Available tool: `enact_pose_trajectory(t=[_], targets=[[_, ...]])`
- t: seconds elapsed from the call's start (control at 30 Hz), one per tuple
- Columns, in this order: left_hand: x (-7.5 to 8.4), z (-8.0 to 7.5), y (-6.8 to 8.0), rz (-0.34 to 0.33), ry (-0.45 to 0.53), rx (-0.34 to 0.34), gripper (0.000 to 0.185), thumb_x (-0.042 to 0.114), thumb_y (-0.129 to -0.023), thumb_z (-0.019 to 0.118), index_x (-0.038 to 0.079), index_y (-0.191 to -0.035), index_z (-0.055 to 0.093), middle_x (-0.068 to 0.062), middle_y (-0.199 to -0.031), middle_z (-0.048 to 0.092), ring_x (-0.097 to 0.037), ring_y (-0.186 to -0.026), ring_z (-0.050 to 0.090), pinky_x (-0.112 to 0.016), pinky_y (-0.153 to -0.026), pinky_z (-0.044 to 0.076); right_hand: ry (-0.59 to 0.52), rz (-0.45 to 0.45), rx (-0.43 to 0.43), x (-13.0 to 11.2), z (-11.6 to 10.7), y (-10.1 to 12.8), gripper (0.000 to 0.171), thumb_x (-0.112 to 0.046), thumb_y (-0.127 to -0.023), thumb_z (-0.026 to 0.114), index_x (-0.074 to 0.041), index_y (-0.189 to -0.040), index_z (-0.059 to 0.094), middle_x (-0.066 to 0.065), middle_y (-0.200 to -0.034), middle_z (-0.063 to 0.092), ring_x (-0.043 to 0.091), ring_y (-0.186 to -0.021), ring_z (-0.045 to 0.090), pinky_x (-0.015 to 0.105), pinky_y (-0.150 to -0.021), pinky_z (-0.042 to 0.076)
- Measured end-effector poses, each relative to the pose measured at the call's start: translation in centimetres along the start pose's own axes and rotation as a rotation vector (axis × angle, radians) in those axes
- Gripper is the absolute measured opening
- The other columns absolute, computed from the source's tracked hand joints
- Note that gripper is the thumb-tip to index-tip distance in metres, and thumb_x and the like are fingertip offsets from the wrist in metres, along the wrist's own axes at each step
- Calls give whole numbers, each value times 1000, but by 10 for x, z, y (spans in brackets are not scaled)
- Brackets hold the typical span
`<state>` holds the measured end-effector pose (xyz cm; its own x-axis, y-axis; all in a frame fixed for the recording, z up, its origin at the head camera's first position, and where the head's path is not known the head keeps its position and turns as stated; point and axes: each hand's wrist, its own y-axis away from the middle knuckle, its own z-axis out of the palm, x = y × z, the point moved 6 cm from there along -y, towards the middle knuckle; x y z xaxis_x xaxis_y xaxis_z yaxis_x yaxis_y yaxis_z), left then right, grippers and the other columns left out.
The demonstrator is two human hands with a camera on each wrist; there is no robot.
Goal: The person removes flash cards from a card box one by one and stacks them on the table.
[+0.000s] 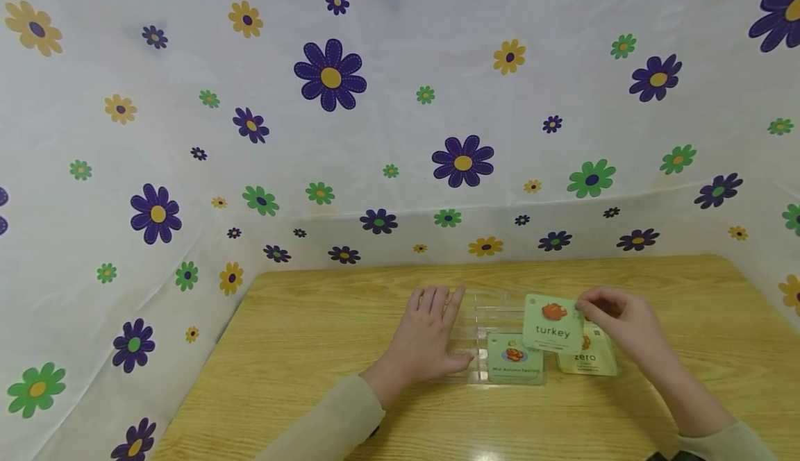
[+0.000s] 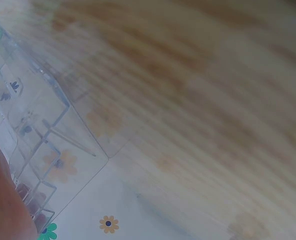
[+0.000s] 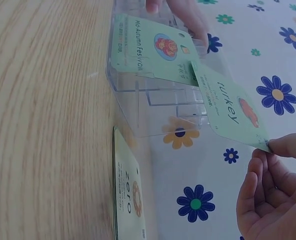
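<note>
A clear plastic box (image 1: 484, 322) with dividers stands on the wooden table (image 1: 300, 350). My left hand (image 1: 431, 336) rests flat on the box's left part, fingers straight. My right hand (image 1: 615, 322) pinches the corner of a green "turkey" card (image 1: 553, 324) and holds it tilted above the box's right end. In the right wrist view the turkey card (image 3: 233, 107) hangs between my fingertips (image 3: 288, 147) and the box (image 3: 153, 95). A "Mid-Autumn Festival" card (image 1: 514, 358) lies on the box's near right part. A "zero" card (image 1: 586, 358) lies on the table just right of the box.
White flowered cloth (image 1: 375, 135) walls the table at the back and both sides. The left wrist view shows the box's clear dividers (image 2: 43, 145), blurred wood grain and the cloth.
</note>
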<state>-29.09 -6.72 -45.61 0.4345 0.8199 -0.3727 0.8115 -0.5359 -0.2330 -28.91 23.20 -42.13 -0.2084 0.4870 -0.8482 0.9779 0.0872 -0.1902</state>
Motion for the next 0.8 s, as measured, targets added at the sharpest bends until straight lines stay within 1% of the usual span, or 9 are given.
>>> enact_pose_trajectory(t=[0.13,0.37,0.47,0.7,0.8], targets=[[0,0,0,1,0,-4,112,84,-89,49,12,-169,20,-6,-138,48,-24,-128,48,-45,-115,37,-8,-5,4,0,-2,0,23,-14,-103,68,6,-113,74,-16,-94,70,-5,-83,63,15,-74,54],[0,-1,0,1,2,1,113,84,-88,50,11,-170,21,-6,-138,49,-23,-128,48,-46,-116,37,-19,-11,16,2,-6,0,23,-13,-103,68,7,-112,73,-22,-92,68,-3,-81,63,16,-73,54],[0,-2,0,1,1,0,113,84,-88,50,12,-170,21,-6,-139,49,-24,-129,48,-46,-116,37,-17,-9,23,4,-7,-1,24,-14,-104,68,8,-111,73,-21,-91,68,-4,-81,62,16,-73,54],[0,-1,-1,1,1,2,113,84,-88,50,11,-169,22,-6,-138,49,-23,-129,48,-45,-115,38,-8,29,29,8,-9,0,24,-18,-104,68,5,-111,73,-13,-96,70,-7,-84,61,13,-75,53],[0,-1,-1,2,3,6,113,84,-88,50,11,-169,22,-6,-137,49,-23,-128,48,-45,-114,38,-9,33,29,10,-11,1,25,-19,-105,67,5,-111,73,-15,-96,70,-8,-84,61,13,-75,53]])
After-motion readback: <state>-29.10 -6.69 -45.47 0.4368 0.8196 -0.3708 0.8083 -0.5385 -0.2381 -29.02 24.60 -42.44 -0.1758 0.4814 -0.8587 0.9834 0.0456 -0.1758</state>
